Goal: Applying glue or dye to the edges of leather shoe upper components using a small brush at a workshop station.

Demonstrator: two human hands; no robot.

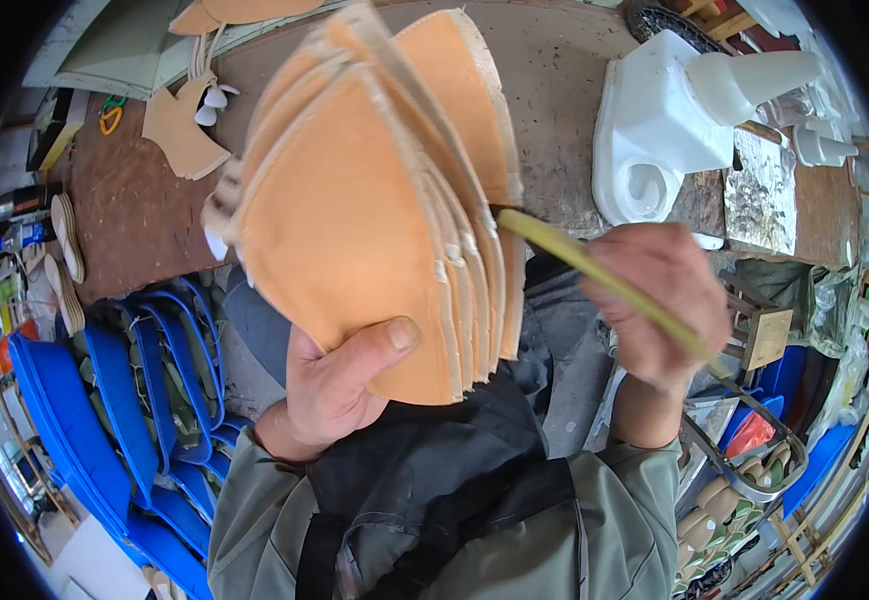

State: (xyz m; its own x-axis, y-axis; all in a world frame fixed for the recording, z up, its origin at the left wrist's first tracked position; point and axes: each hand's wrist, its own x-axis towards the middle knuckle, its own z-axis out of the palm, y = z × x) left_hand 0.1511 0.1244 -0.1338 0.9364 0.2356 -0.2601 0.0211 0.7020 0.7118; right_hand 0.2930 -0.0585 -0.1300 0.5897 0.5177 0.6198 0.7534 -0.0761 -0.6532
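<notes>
My left hand [339,375] grips a fanned stack of tan shoe-upper pieces [344,220] at its lower edge, thumb on top and fingers hidden beneath. Whitish, rough borders show along the overlapping pieces. My right hand [659,300], smeared a little by motion, is closed round a brush [579,262] with a long yellowish handle. The brush's dark tip is at the right edge of the stack; whether it touches cannot be told. Beyond my right hand, a white plastic glue pot [649,120] with a round well and a cone-shaped top stands on the worktable [554,110].
Another tan piece [186,125] and scissors [111,115] lie on the table's left part. Pale soles [67,240] stand at the left, above stacked blue plastic bins [64,430]. Down on the right are a wooden stool [766,335], a metal frame and several shoes [719,500].
</notes>
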